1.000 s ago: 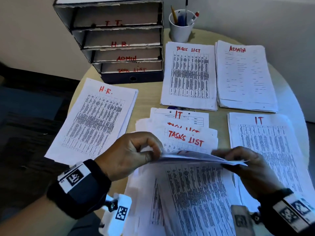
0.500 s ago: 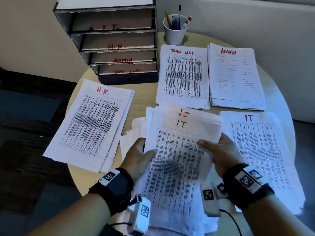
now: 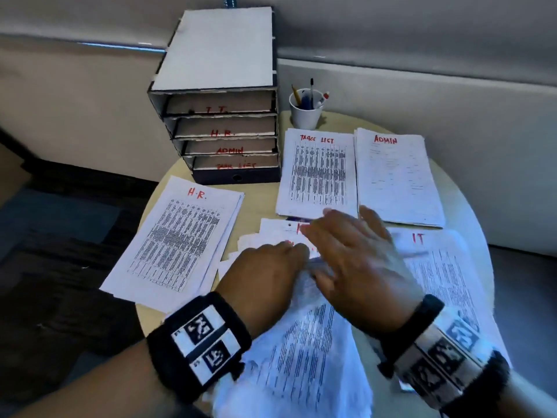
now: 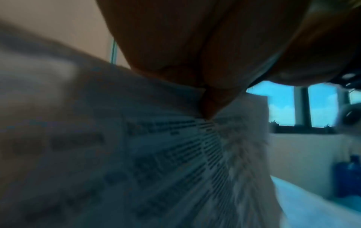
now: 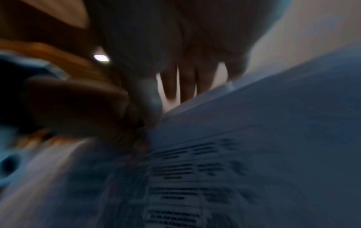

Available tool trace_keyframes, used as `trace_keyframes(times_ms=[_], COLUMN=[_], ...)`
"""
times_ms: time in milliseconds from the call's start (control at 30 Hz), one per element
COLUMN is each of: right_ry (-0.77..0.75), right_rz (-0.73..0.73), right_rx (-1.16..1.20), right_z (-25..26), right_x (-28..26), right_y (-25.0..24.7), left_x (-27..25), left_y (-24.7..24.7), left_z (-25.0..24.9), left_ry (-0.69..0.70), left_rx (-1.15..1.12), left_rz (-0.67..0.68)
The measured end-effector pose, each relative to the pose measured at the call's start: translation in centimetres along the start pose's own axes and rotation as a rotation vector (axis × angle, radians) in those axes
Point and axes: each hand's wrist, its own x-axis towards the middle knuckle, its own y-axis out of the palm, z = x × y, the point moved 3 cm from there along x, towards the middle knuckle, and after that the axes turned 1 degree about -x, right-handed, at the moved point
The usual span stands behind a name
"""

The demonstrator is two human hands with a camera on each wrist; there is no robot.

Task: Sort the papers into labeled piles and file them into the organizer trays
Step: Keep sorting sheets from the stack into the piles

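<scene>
An unsorted stack of printed sheets (image 3: pixel 301 342) lies in the middle of the round table (image 3: pixel 256 200). My left hand (image 3: pixel 289 254) sits on its upper part with fingers curled; in the left wrist view the fingertips (image 4: pixel 213 104) pinch a printed sheet (image 4: pixel 175 154). My right hand (image 3: pixel 340 233) lies beside it with fingers spread and straight over the stack's top, blurred by motion. Labeled piles surround the stack: H.R. (image 3: pixel 177 236) left, TASKS LIST (image 3: pixel 316 173) and ADMIN (image 3: pixel 394 176) behind, IT (image 3: pixel 437 267) right. The labeled tray organizer (image 3: pixel 223 125) stands at the back left.
A white cup of pens (image 3: pixel 306 111) stands right of the organizer, behind the TASKS LIST pile. The table's edge runs close behind the ADMIN pile and right of the IT pile. A wall backs the table; dark floor lies to the left.
Both hands have slid forward from the sheet's sides to the top of the stack. The right hand has spread flat. The view has lifted, so the organizer's top shows.
</scene>
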Motion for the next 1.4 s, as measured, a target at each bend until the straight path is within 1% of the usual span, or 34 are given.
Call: trace_keyframes(times_ms=[33, 67, 133, 167, 200, 233, 267, 300, 333, 367, 400, 433, 467, 500, 533, 567, 633, 700, 733, 767, 833, 900, 967, 1033, 1067, 1200, 1300, 1367, 1400], right_ry=[-0.015, 0.009, 0.113, 0.181, 0.256, 0.329, 0.396, 0.451, 0.492, 0.514, 0.532, 0.539, 0.524, 0.534, 0.551, 0.599, 0.678, 0.755, 0.748, 0.727, 0.719, 0.676, 0.656, 0.637, 0.627, 0.708, 0.803, 0.879, 0.893], right_rz=[0.144, 0.244, 0.298, 0.305, 0.308, 0.292, 0.244, 0.179, 0.127, 0.084, 0.038, -0.001, -0.037, -0.057, -0.085, -0.107, -0.185, -0.281, -0.324, -0.326, -0.252, -0.232, -0.199, -0.182, -0.178, -0.195, -0.198, -0.219, -0.275], right_rx=[-0.081, -0.127, -0.09, -0.023, 0.068, 0.176, 0.274, 0.37, 0.453, 0.541, 0.637, 0.721, 0.799, 0.879, 0.96, 1.018, 1.124, 1.225, 1.246, 1.234, 1.147, 1.131, 1.179, 1.229, 1.234, 1.248, 1.238, 1.043, 0.898], right_z=[1.0, 1.3, 0.0, -0.9, -2.3, -3.7, -4.9, -5.9, -6.5, -6.8, -6.6, -6.3, -5.9, -5.4, -5.0, -4.7, -4.0, -3.4, -3.0, -2.6, -2.2, -2.1, -2.0, -1.8, -1.8, -1.8, -2.0, -2.8, -3.3], right_x=[0.5, 0.9, 1.4, 1.3, 1.0, 0.5, -0.1, -0.9, -1.6, -2.3, -2.6, -2.8, -2.8, -2.8, -2.8, -2.9, -3.2, -3.7, -3.8, -3.8, -4.0, -4.6, -5.2, -5.4, -5.5, -5.1, -5.0, -5.3, -5.6], right_y=[-0.5, -1.0, -1.4, -1.5, -1.1, -1.1, -1.1, -1.3, -1.6, -1.7, -2.2, -2.4, -2.6, -2.5, -2.4, -2.0, -1.4, -0.8, -0.7, -0.7, -0.1, 0.4, 0.7, 0.6, 0.7, 1.6, 2.3, 1.8, 0.7], left_x=[0.4, 0.8, 1.5, 1.4, 1.1, 0.5, -0.3, -1.5, -2.7, -3.6, -4.2, -4.5, -4.5, -4.3, -3.8, -3.3, -2.6, -2.7, -2.9, -3.2, -4.0, -4.8, -5.4, -5.6, -5.6, -4.9, -4.4, -4.1, -3.6], left_y=[-1.4, -2.6, -4.2, -5.0, -5.8, -5.8, -6.2, -6.3, -5.5, -4.5, -2.9, -1.4, -0.2, 0.1, -0.3, -1.1, -2.9, -4.4, -4.4, -4.2, -2.8, -1.0, 0.7, 2.0, 2.5, 3.4, 4.3, 4.2, 3.8], left_z=[-1.3, -2.0, -1.3, -0.4, 1.1, 3.7, 5.7, 7.6, 9.4, 10.3, 10.4, 9.7, 9.0, 8.2, 6.9, 5.7, 3.5, 2.0, 2.0, 2.0, 2.7, 3.7, 4.4, 4.7, 4.8, 4.9, 5.3, 5.6, 5.6], left_ry=[0.074, 0.091, 0.068, 0.018, -0.058, -0.181, -0.318, -0.471, -0.614, -0.715, -0.776, -0.79, -0.803, -0.767, -0.695, -0.624, -0.471, -0.363, -0.355, -0.362, -0.415, -0.496, -0.575, -0.619, -0.619, -0.562, -0.603, -0.581, -0.526], left_rx=[0.067, 0.131, 0.171, 0.182, 0.203, 0.217, 0.205, 0.116, -0.08, -0.38, -0.734, -1.085, -1.309, -1.39, -1.377, -1.33, -1.204, -1.075, -1.045, -1.048, -1.079, -1.136, -1.198, -1.259, -1.286, -1.315, -1.251, -1.101, -0.99], left_rz=[-0.013, 0.012, -0.032, -0.075, -0.143, -0.228, -0.322, -0.397, -0.462, -0.466, -0.39, -0.288, -0.237, -0.254, -0.32, -0.383, -0.475, -0.557, -0.572, -0.577, -0.55, -0.509, -0.457, -0.402, -0.383, -0.333, -0.274, -0.233, -0.208])
